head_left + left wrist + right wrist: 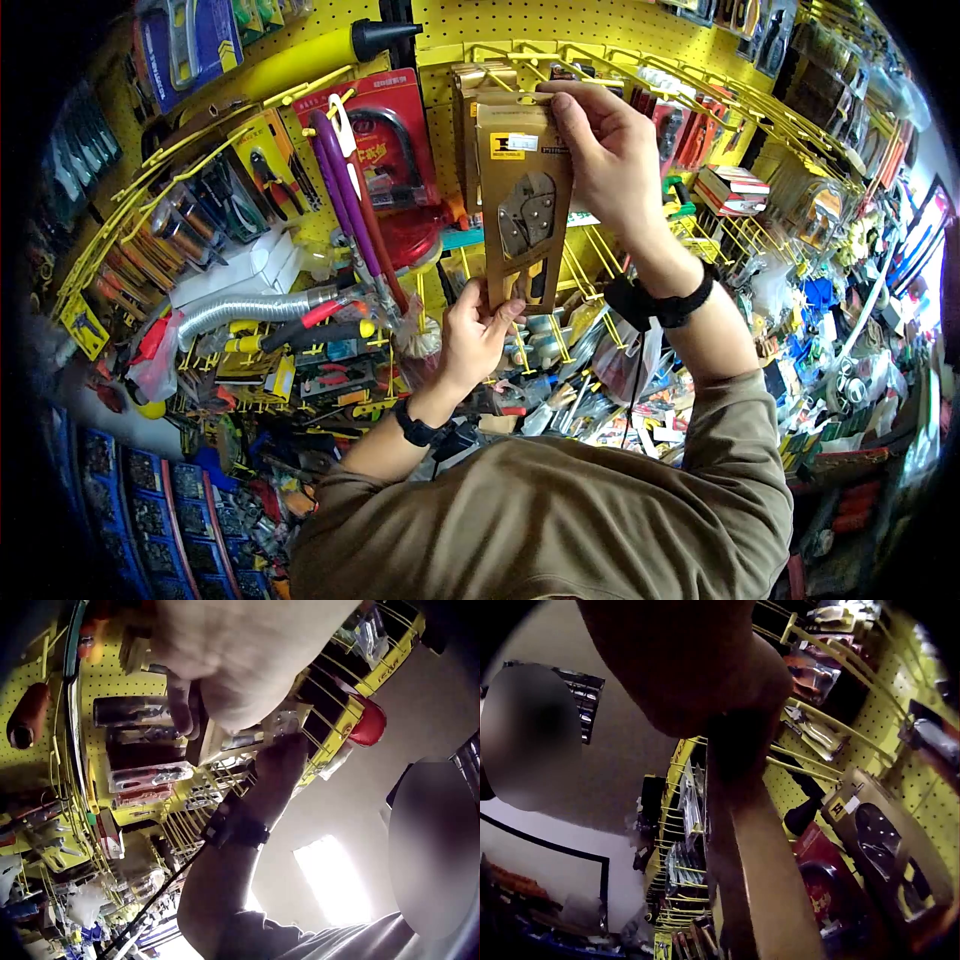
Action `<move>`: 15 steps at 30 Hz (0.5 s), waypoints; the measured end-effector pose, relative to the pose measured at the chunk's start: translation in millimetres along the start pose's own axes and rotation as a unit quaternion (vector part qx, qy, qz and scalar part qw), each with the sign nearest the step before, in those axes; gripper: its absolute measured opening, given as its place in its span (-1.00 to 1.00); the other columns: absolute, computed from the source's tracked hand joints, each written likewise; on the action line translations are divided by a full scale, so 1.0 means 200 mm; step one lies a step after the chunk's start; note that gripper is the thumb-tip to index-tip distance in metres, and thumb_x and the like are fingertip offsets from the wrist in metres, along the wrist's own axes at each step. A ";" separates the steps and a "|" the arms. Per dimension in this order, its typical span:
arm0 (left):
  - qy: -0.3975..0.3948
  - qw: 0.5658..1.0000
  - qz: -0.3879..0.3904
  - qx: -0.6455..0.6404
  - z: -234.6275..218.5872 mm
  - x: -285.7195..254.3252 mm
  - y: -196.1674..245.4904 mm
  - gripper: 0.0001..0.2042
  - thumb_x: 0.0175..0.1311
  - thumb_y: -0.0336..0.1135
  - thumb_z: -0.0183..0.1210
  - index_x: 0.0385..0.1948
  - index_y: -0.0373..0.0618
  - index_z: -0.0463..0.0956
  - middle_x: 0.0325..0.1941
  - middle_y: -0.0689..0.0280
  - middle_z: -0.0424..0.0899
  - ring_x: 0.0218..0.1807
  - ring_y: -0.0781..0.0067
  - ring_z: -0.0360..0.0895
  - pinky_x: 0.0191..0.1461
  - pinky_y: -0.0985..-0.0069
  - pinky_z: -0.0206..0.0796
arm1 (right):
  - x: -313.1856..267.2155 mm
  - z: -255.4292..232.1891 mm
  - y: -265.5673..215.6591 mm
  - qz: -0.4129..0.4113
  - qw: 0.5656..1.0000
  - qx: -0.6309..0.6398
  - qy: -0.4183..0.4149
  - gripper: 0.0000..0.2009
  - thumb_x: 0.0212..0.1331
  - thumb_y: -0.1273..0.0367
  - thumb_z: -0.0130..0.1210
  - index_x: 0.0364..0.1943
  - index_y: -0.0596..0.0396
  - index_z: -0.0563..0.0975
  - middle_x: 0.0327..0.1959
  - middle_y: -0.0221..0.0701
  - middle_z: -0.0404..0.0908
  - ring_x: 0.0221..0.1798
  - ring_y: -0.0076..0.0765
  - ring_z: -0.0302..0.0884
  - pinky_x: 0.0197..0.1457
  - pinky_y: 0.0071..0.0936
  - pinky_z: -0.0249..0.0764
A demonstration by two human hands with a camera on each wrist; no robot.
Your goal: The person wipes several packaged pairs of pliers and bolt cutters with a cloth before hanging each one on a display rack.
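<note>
A tall brown cardboard box point(508, 248) with a cut-out window showing a metal tool is held upright in front of the rack. At its top the right hand point(612, 150) pinches the box between thumb and fingers. The left hand point(472, 340) grips the bottom end, thumb on the front face. Similar boxes point(467, 110) hang just behind it. In the right wrist view the held box point(769, 877) runs down from the dark right hand point(727, 682), and another such box point(885, 840) hangs on the pegboard. The left hand point(225, 660) covers part of the box in the left wrist view.
Yellow wire hooks point(590, 270) project around both hands. Left of the box hang a red blister pack point(400, 110) and purple-handled tools point(340, 185). A silver flexible hose point(250, 312) lies lower left. Packaged goods crowd the right side, and blue bins point(150, 515) stand at lower left.
</note>
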State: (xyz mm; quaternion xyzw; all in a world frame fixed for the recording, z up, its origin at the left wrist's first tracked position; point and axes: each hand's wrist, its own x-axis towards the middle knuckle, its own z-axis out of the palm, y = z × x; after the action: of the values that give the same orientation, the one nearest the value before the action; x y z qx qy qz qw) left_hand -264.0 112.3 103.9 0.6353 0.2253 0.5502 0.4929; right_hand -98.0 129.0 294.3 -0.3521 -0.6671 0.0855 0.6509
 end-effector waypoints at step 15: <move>0.048 0.998 0.029 0.042 -0.04 0.10 -0.08 -0.73 0.33 -0.37 0.25 -0.09 -0.35 0.45 -0.29 0.21 0.71 -0.35 0.54 0.65 -0.27 0.58 0.52 | -0.01 0.12 0.19 -0.080 0.992 -0.009 0.093 -0.82 0.43 0.34 0.04 -0.10 0.19 0.51 -0.37 -0.32 0.62 -0.32 -0.56 0.52 -0.21 -0.54 0.47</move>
State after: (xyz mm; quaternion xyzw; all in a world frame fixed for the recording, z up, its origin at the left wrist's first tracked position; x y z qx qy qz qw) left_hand -261.0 138.8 97.8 0.6342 0.2532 0.5841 0.4387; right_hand -106.6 164.5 266.7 -0.3095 -0.6304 -0.0062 0.7119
